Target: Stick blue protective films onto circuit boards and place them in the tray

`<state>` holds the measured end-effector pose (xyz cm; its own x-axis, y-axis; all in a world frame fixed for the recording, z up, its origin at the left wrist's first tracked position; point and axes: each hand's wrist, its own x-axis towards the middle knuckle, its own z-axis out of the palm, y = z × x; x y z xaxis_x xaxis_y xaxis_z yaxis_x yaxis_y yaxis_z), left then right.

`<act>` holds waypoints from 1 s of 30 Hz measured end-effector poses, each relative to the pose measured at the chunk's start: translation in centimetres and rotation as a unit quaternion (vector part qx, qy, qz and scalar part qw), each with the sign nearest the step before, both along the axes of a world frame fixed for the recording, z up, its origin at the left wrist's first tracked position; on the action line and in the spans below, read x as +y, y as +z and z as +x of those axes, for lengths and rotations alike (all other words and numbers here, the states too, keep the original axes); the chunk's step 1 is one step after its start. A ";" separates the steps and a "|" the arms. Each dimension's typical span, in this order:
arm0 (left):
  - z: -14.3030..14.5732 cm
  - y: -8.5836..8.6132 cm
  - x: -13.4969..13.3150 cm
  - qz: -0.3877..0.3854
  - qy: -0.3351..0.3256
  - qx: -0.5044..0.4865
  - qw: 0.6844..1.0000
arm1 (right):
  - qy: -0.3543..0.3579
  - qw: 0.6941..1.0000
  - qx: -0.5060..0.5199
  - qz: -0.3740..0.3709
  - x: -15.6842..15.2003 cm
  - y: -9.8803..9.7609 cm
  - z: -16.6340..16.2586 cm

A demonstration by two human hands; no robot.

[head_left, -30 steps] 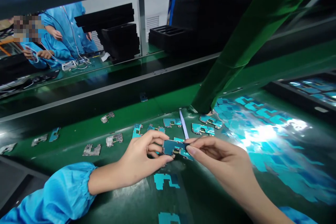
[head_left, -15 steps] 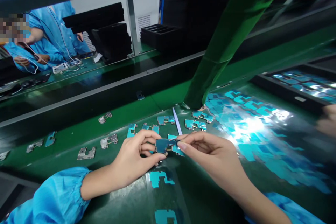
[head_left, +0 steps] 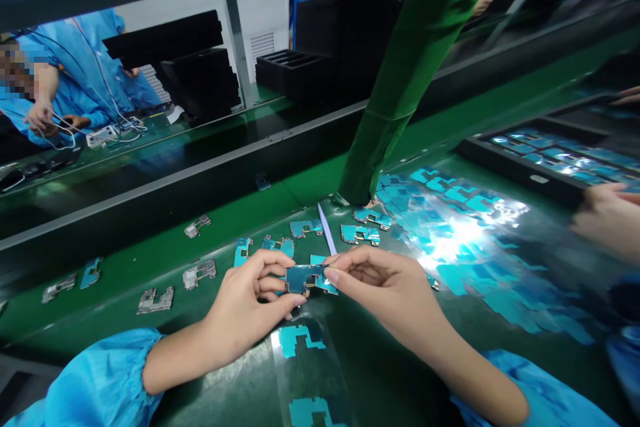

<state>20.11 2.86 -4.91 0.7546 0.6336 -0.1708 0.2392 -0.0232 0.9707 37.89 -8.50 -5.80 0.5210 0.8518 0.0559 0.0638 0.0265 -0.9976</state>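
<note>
Far left on my feed: co-workers in blue smocks (head_left: 103,63) across a dark divider, a white power strip (head_left: 101,137) with loose cables near them, then stacked black trays (head_left: 200,83).

Near side, left: bare grey boards (head_left: 155,300) lie spread over the green bench (head_left: 395,387), well apart from one another, with one blue-faced board (head_left: 91,273) among them.

Centre-left: left hand (head_left: 240,307), fingers curled, thumb and forefinger closed to a narrow gap on the left end of a circuit board (head_left: 299,278). The board is raised just above the bench, dark blue face toward me, between both hands. A bright blue piece (head_left: 329,285) shows by its right end; I cannot tell whether the two are joined. Below, a clear strip carries blue film cut-outs (head_left: 300,340).

Centre-right: right hand (head_left: 395,280), thumb and forefinger pinched together on the board's right end, covering that corner from my view. Just behind, a lilac tool (head_left: 327,230) lies with its lower end obscured by this hand. Covered boards (head_left: 360,234) sit close by. The green pillar (head_left: 395,87) rises behind them and blocks part of the far side.

Right: a broad spread of blue film sheets (head_left: 480,280), glare washing out detail; beyond it a black tray (head_left: 525,170) of blue-faced items, and a co-worker's blurred hand (head_left: 607,220) near its front edge.
</note>
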 end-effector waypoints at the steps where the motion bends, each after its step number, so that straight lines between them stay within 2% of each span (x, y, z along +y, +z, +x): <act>1: 0.0 -0.1 0.0 0.001 0.000 -0.001 1.000 | 0.002 1.000 -0.001 -0.002 0.0 0.0 0.0; 15: -0.1 -0.1 0.1 0.010 -0.004 -0.005 1.000 | 0.004 1.000 0.021 0.001 0.2 0.0 0.0; 24: 0.2 0.6 -0.1 0.032 0.013 0.021 0.999 | 0.020 1.000 0.018 -0.012 0.3 0.0 0.0; 30: 0.2 0.3 0.0 -0.003 0.020 0.005 1.000 | 0.012 1.000 -0.009 -0.015 0.4 -0.4 -0.1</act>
